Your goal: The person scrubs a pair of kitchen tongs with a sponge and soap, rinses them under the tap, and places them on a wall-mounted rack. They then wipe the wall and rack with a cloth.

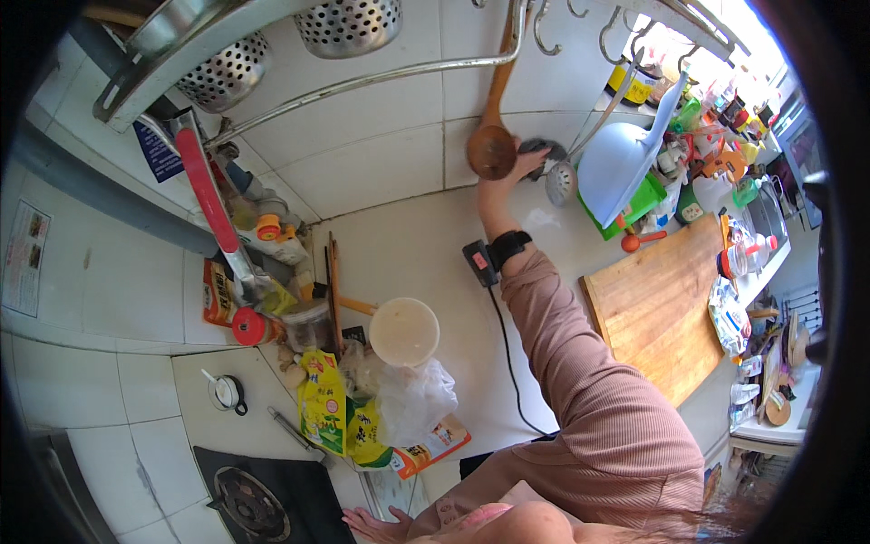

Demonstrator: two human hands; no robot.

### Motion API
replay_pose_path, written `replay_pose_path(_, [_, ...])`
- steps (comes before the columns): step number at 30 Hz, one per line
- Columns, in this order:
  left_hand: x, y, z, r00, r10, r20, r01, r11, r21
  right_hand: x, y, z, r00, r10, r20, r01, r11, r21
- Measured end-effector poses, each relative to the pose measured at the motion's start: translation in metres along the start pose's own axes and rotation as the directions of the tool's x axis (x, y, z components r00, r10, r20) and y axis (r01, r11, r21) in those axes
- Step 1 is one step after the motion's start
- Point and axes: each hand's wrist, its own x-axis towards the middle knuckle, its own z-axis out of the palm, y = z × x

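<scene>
My right hand (529, 163) reaches far across the counter to the foot of the white tiled wall, its fingers over a dark grey cloth or scouring pad (542, 154). A hanging wooden ladle (491, 152) partly hides this hand. Close on its right hangs a metal skimmer (561, 182). A black strap with a small cabled device is on the right wrist. My left hand (378, 525) is low in the view, beside the black gas stove (306, 500), fingers apart and holding nothing visible. A round whitish tub (404, 332) and a clear plastic bag (418, 401) lie between the arms.
A metal rack with hooks (367, 71) crosses above. To the right are a light blue plastic scoop or basin (615, 166), a green tray (642, 200) and a wooden cutting board (663, 306). Yellow seasoning packets (323, 401), a red-lidded jar (249, 326) and red-handled tongs (207, 190) are left.
</scene>
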Motion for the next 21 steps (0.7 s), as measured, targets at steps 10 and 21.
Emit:
replay_pose_path(10, [0.001,0.009,-0.005,0.999,0.007,-0.037,-0.006,1.000,0.030,0.088,-0.048,-0.007,0.611,-0.630,0.480,0.791,0.512,-0.334])
replay_pose_path(21, [-0.001,0.003,-0.001,0.981,0.121,-0.153,-0.130,0.990,-0.050,0.061,0.015,-0.039,0.673,-0.599,0.434,0.739,0.521,-0.426])
